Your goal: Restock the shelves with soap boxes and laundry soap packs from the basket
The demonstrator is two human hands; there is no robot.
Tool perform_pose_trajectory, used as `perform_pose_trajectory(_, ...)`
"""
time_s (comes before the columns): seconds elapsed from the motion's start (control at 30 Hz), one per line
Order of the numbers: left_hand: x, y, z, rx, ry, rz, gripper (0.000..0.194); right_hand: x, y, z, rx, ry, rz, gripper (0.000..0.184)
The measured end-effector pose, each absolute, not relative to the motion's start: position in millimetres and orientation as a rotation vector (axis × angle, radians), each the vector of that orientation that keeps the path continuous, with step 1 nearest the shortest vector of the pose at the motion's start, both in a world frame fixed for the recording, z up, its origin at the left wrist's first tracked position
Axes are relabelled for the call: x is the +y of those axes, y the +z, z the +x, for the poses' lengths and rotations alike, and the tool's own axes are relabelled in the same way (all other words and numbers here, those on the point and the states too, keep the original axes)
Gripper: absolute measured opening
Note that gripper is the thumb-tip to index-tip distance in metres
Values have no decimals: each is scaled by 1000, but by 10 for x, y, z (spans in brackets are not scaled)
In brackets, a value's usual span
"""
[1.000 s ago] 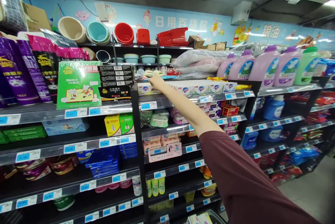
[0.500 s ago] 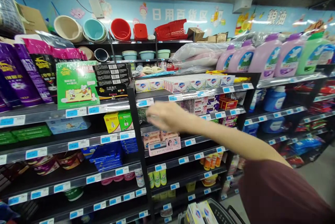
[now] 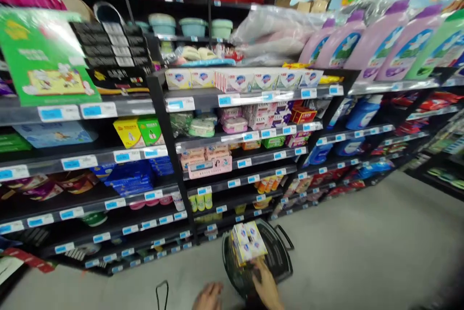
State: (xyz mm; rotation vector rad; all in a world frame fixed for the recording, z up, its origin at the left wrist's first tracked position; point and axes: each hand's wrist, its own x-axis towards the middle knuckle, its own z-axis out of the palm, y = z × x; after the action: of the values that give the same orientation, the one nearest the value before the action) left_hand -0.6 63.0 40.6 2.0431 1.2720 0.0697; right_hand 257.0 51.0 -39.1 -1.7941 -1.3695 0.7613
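Row of soap boxes [image 3: 241, 81] is set on the upper shelf [image 3: 203, 99]; another stack [image 3: 250, 241] is left in the basket [image 3: 277, 248], reached by the right hand [image 3: 267, 285], left hand [image 3: 209, 296] held beside it, neither grip can be told.

A person's right hand [image 3: 267, 286] reaches into a dark plastic shopping basket [image 3: 277, 254] on the smooth grey floor [image 3: 340, 237], its fingers at the near edge of a stack of white-and-yellow cardboard soap boxes [image 3: 250, 242]; whether it grips them cannot be told. The left hand [image 3: 208, 296], blurred and partly cut off by the lower edge, is just outside the basket. Beyond stand black shelves with blue-and-white price tags. A row of white soap boxes with blue logos [image 3: 268, 81] lines an upper shelf, between a big green cartoon-printed box [image 3: 47, 58] and lilac plastic bottles [image 3: 386, 44].
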Motion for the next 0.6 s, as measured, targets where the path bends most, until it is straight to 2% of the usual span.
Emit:
perform_pose_trajectory(0.1, 409, 482, 67, 1278, 77, 2061, 43, 214, -343, 2565, -1042, 804, -1879, 22)
perform_pose_trajectory(0.2, 348, 578, 141, 1192, 82, 2102, 41, 250, -362, 2622, -971, 855, -1911, 18)
perform_pose_trajectory(0.4, 297, 622, 193, 1152, 25, 2127, 38, 590, -660, 2805, -905, 867, -1953, 20)
perform_pose_trajectory(0.47, 268, 598, 159, 1169, 13, 2116, 37, 711, -735, 2794, -884, 859, -1985, 25)
perform_pose_trajectory(0.6, 220, 510, 36, 1217, 35, 2079, 35, 1005, -854, 2722, -866, 832, -2123, 47)
